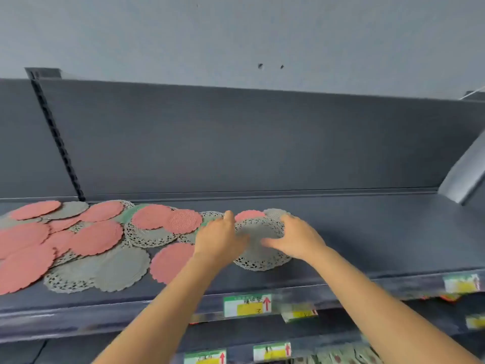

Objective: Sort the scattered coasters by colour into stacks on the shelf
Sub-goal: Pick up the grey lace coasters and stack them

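On dark shelf (367, 232), mid-front: round grey lace-edged coaster (258, 228) with pierced rim, over another alike. Held between both hands: left hand (220, 239) against left rim, grip too blurred to tell; right hand (298, 237) curled over right rim. Leftward, overlapping pink coasters (97, 237) and plain grey coasters (123, 269); price labels (246, 306) below.

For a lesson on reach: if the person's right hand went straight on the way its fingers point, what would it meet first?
The right hand points left across the grey lace coaster both hands hold, so it would likely meet the left hand first; blur leaves depth unclear.
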`<state>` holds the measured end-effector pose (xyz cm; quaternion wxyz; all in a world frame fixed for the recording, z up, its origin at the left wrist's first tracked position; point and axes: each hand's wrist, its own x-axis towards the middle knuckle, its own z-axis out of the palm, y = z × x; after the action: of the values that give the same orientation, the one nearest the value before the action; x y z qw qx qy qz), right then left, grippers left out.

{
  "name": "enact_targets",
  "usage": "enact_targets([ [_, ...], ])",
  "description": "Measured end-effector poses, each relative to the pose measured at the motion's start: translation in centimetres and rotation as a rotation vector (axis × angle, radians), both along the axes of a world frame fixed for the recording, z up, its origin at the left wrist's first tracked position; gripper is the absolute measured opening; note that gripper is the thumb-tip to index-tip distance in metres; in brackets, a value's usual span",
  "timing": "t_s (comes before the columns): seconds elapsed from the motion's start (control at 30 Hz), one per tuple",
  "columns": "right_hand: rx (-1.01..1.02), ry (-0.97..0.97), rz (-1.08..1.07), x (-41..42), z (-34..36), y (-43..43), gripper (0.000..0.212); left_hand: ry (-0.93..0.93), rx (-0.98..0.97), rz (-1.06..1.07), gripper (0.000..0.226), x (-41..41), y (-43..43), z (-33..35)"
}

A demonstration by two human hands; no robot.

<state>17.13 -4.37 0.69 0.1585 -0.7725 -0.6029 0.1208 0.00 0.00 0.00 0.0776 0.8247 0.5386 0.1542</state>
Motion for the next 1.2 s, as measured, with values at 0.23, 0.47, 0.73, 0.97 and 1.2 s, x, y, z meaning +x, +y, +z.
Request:
enact_targets([
  [0.23,-0.209,0.127,0.07,4.0,-1.1,5.1,0.111,0.01,-0.267,0.235,0.069,5.5,2.9,0.0],
  [0.47,-0.258,0.078,0.106,4.2,-1.2,6.1,0.103,0.107,-0.293,0.246,0.067,6.9,4.2,1.0],
  [0.73,0.049,0.635,0.284,3.4,-0.7,6.4,0.035,-0.379,-0.183,0.079,0.014,0.8,2.3,1.2],
  [0.97,-0.13,1.232,0.362,-9.2,1.9,6.9,0.016,-1.206,-0.113,0.402,0.027,-11.2,-2.5,5.5],
  [1.2,-0.112,1.224,0.535,-30.8,2.8,4.6,0.031,-1.264,-0.097,0.665,0.051,-30.7,-8.8,5.3],
])
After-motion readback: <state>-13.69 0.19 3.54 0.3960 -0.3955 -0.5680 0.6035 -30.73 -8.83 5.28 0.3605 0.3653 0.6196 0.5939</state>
